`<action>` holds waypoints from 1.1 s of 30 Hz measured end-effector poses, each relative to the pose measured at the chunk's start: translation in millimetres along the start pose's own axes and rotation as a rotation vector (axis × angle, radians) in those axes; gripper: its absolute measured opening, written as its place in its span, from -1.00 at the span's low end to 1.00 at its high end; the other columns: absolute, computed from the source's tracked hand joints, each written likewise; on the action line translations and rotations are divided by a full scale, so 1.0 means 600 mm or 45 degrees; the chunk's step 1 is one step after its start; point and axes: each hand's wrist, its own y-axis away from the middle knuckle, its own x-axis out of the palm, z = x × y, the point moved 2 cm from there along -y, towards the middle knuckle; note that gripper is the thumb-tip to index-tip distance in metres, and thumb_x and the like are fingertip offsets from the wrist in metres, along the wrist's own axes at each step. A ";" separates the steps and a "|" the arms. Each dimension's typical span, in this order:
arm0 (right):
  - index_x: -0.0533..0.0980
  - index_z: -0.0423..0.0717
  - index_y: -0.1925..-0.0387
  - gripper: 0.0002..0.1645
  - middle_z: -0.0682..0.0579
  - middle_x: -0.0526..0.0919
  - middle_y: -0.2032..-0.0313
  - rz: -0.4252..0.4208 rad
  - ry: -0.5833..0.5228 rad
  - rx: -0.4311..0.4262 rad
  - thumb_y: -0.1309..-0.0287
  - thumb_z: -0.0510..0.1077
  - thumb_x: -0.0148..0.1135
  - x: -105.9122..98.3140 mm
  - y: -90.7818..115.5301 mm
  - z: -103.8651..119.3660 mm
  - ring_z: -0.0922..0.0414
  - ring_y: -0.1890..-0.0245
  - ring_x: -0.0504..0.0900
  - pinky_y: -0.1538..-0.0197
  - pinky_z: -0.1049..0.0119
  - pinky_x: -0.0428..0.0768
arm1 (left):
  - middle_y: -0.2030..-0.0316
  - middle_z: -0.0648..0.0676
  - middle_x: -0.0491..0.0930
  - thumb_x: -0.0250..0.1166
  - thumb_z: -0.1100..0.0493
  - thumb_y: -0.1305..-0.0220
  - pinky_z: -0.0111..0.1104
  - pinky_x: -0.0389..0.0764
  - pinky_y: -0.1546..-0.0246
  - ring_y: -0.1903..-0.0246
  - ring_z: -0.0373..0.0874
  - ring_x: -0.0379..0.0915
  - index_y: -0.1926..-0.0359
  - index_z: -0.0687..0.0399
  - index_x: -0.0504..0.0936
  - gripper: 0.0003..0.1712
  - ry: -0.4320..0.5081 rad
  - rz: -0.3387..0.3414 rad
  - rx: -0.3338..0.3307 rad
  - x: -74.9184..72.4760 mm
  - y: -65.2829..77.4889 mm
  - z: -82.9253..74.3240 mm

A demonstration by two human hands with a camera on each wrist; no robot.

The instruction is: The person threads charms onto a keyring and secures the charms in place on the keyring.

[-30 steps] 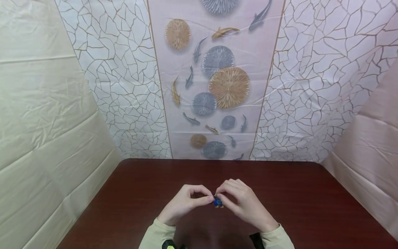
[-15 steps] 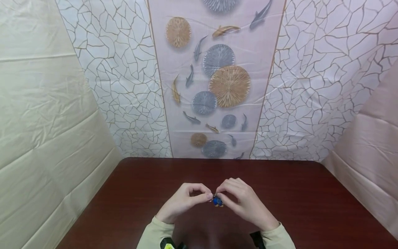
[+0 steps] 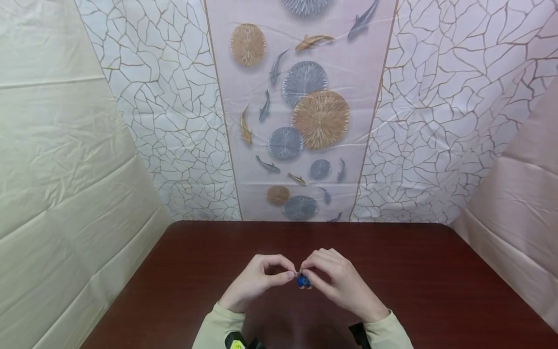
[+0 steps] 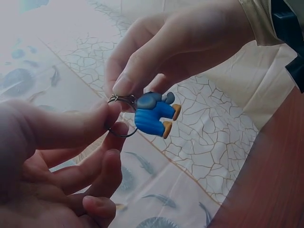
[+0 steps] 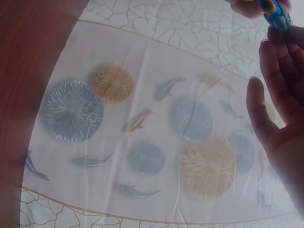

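A small keychain figure (image 4: 152, 116), blue with orange feet and a grey-blue rounded part, hangs between the two hands above the table. It also shows at the top right corner of the right wrist view as a blue figure (image 5: 278, 19). My left hand (image 3: 257, 281) pinches the thin metal ring (image 4: 124, 136) between thumb and forefinger. Opposite it, my right hand (image 3: 340, 278) pinches the metal fitting (image 4: 124, 99) by the figure with thumb and fingertips. Fingertips cover part of the ring, so I cannot tell whether its coil is spread.
Beneath the hands lies a dark red-brown table (image 3: 209, 247) with rounded far corners. Behind it hangs a cloth (image 3: 296, 165) printed with fish and round shapes. Plain pale cloth (image 3: 78, 194) walls the left side, and pinkish cloth (image 3: 514, 213) the right.
Both hands keep their pinch and stay almost in place. The keychain figure has turned a little and shifted slightly left and up in the head view.
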 end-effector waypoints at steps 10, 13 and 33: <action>0.58 0.06 0.29 -0.94 0.25 0.62 0.38 -0.012 0.025 -0.006 -0.19 -0.17 0.29 -0.003 0.001 -0.001 0.35 0.33 0.50 0.13 0.53 0.35 | 0.22 0.36 0.65 0.33 0.18 -0.23 -0.45 0.50 0.17 0.27 -0.32 0.52 0.20 0.27 0.68 -0.78 0.007 -0.002 -0.005 -0.005 0.000 0.000; 0.58 0.05 0.28 -0.97 0.25 0.62 0.38 -0.015 0.019 -0.012 -0.23 -0.15 0.27 -0.003 0.001 0.000 0.34 0.34 0.50 0.13 0.54 0.34 | 0.22 0.34 0.66 0.31 0.14 -0.26 -0.43 0.49 0.11 0.24 -0.32 0.53 0.21 0.25 0.69 -0.77 -0.008 0.000 -0.033 -0.005 0.001 0.000; 0.59 0.05 0.30 -0.93 0.26 0.61 0.38 -0.002 0.018 -0.003 -0.18 -0.19 0.30 -0.006 -0.001 0.000 0.35 0.33 0.49 0.13 0.53 0.35 | 0.33 0.03 0.67 0.30 0.17 -0.26 -0.38 0.48 0.06 0.23 -0.30 0.52 0.21 0.31 0.67 -0.76 0.039 0.019 -0.034 -0.004 0.002 -0.006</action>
